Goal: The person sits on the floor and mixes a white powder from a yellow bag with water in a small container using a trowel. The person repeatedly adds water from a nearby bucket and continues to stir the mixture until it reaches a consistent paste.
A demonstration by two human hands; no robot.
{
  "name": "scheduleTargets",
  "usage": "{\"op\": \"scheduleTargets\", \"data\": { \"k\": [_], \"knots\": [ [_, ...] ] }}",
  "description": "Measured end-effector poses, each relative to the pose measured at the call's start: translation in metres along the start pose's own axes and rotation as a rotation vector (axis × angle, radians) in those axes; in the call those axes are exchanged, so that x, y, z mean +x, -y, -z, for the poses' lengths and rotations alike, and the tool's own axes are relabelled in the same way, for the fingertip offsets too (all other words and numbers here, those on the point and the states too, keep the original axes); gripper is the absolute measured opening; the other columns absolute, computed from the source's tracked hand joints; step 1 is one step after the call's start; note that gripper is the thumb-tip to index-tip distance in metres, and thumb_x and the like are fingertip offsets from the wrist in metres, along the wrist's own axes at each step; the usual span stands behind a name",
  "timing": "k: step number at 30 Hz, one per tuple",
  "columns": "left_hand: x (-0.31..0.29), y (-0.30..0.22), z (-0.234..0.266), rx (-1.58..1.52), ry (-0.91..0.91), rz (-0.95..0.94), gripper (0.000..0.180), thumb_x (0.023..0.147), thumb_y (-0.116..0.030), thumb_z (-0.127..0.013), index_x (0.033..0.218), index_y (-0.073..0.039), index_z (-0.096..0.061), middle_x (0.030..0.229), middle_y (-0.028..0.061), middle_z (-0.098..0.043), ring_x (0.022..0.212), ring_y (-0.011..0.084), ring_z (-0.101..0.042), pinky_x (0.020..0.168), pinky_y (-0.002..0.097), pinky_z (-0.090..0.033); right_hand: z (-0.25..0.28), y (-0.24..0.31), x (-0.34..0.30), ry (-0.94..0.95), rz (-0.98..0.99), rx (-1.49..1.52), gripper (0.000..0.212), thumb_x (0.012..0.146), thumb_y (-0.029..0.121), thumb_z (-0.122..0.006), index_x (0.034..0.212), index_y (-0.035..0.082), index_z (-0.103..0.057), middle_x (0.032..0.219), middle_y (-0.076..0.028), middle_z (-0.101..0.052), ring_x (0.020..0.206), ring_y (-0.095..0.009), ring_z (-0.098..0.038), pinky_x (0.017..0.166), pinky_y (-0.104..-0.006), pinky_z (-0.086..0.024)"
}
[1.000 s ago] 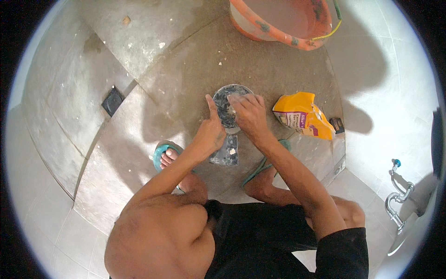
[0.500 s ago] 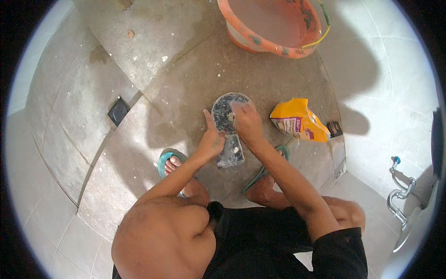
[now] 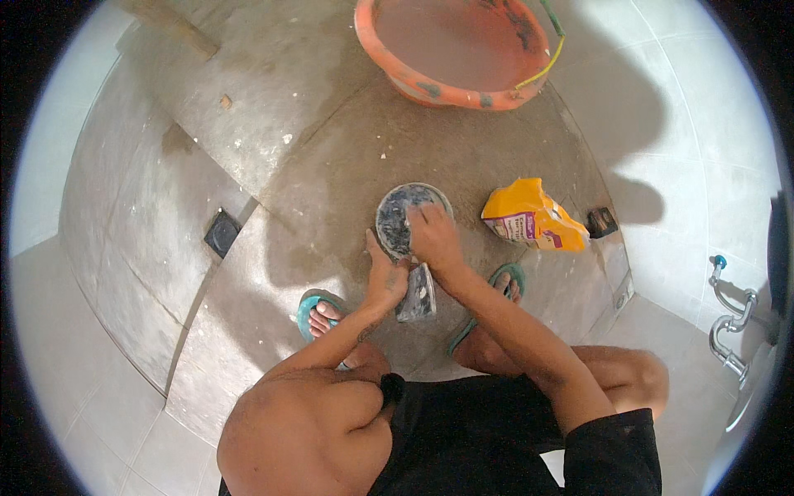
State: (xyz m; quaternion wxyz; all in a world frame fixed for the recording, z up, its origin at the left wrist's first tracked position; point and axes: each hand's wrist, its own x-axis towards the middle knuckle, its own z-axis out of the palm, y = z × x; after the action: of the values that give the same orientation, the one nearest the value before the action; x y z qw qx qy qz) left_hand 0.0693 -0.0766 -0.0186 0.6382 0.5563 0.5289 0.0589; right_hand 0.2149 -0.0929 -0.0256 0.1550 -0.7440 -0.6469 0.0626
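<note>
A shallow round dark tub (image 3: pixel 395 217), smeared with whitish residue, stands between my feet. My left hand (image 3: pixel 385 273) grips its near left side, with the index finger along the rim. Over the tub's right part my right hand (image 3: pixel 434 240) is closed, fingers bent down to the dark inside; whatever they hold is hidden. From beneath my hands a flat, flared dark piece (image 3: pixel 416 299) with pale smears reaches toward me; its join to the tub is covered. To the right of my right hand a torn yellow bag (image 3: pixel 536 217) lies slumped on the floor.
A large orange tub (image 3: pixel 389 51) of cloudy liquid, with a green and yellow handle, stands beyond my hands. At left is a square dark drain (image 3: pixel 222 233), at far left a wooden post (image 3: pixel 186 33). Chrome pipes (image 3: pixel 728 335) run along the right wall.
The view has shifted, so the floor things sit a little differently in it. My right fingers have moved slightly within the round tub; my left hand keeps its hold.
</note>
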Motion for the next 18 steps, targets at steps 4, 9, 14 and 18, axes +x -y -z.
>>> {"op": "scheduleTargets", "data": {
  "k": [4, 9, 14, 18],
  "knots": [
    [-0.004, 0.002, -0.006, -0.075, -0.05, -0.006, 0.077, 0.087, -0.006, -0.057, 0.141, 0.01, -0.004, 0.136, 0.0329, -0.037, 0.128, 0.0372, -0.042, 0.109, 0.0365, -0.029, -0.002, -0.001, 0.001, -0.054, 0.02, -0.028, 0.036, 0.079, 0.013, -0.055, 0.11, -0.006, -0.06, 0.1, -0.018, -0.06, 0.096, -0.035, -0.058, 0.086, -0.0411, -0.049],
    [-0.012, -0.004, -0.001, -0.107, -0.063, 0.004, 0.07, 0.086, -0.007, -0.06, 0.137, 0.007, -0.013, 0.13, 0.0265, -0.044, 0.122, 0.0336, -0.047, 0.107, 0.0371, -0.032, -0.001, -0.004, 0.005, -0.096, 0.087, 0.039, 0.034, 0.077, 0.006, -0.057, 0.109, -0.003, -0.062, 0.102, -0.016, -0.06, 0.098, -0.033, -0.059, 0.086, -0.0409, -0.049],
    [-0.009, -0.007, -0.002, -0.103, -0.074, 0.056, 0.069, 0.087, -0.008, -0.06, 0.134, 0.008, -0.012, 0.126, 0.0283, -0.047, 0.118, 0.0348, -0.051, 0.105, 0.0371, -0.034, 0.0, -0.002, 0.009, 0.146, 0.007, 0.056, 0.035, 0.074, 0.005, -0.06, 0.108, -0.002, -0.062, 0.103, -0.017, -0.06, 0.097, -0.034, -0.059, 0.086, -0.041, -0.049],
    [-0.007, 0.001, -0.003, -0.124, -0.071, 0.036, 0.069, 0.088, -0.012, -0.063, 0.134, 0.007, -0.014, 0.127, 0.0282, -0.047, 0.119, 0.0353, -0.05, 0.103, 0.038, -0.036, 0.0, 0.004, 0.01, -0.077, 0.003, 0.077, 0.033, 0.073, 0.004, -0.06, 0.105, -0.002, -0.064, 0.101, -0.016, -0.061, 0.098, -0.034, -0.059, 0.085, -0.0417, -0.048]
  ]
}}
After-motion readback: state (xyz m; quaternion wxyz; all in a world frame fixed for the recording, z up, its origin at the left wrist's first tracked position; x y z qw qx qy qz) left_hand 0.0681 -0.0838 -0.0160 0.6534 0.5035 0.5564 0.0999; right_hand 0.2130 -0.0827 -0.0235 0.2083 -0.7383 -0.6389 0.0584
